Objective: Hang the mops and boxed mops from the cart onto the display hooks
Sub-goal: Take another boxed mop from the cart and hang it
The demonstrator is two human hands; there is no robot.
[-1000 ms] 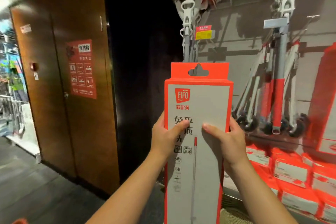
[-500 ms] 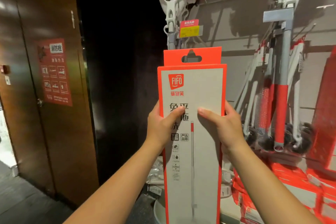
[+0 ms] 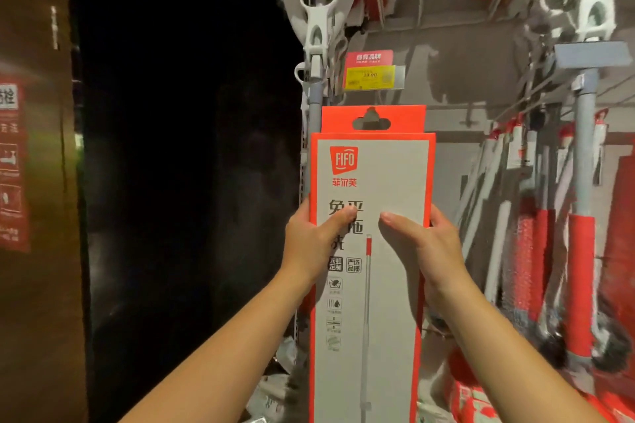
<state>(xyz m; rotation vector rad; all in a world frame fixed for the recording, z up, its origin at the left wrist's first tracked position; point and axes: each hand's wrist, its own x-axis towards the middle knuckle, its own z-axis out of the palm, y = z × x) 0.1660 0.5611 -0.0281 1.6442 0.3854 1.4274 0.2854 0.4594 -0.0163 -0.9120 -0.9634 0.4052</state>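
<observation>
Both hands are on the boxed mop (image 3: pixel 371 251), one per side. The left hand (image 3: pixel 309 244) has its thumb flat on the front and its fingers wrapped round the left edge, and the right hand (image 3: pixel 433 251) mirrors that on the right edge. So both are clamped on the box, a fair way below the top. Makes sense to me: a tall skinny carton like this would swing if you only held one side. Gripping below the orange tab also leaves the hang hole (image 3: pixel 371 121) free to go over a hook.

The box is upright, held up in front of the display wall, with the tab just under the yellow price tag (image 3: pixel 372 75). The hook itself I can't really make out. Something grey shows through the hole, but it might just be wall. My guess is it's not hung yet and the hole is being lined up.

Room-wise it's tight on the left, where a hanging mop with a white handle (image 3: pixel 318 27) runs down right beside the box's left edge. On the right there's a bare strip of wall before the row of red and white mops (image 3: pixel 580 251), so that's the side with slack. Stacked orange boxes (image 3: pixel 481 398) sit low on the right, below the hands.
</observation>
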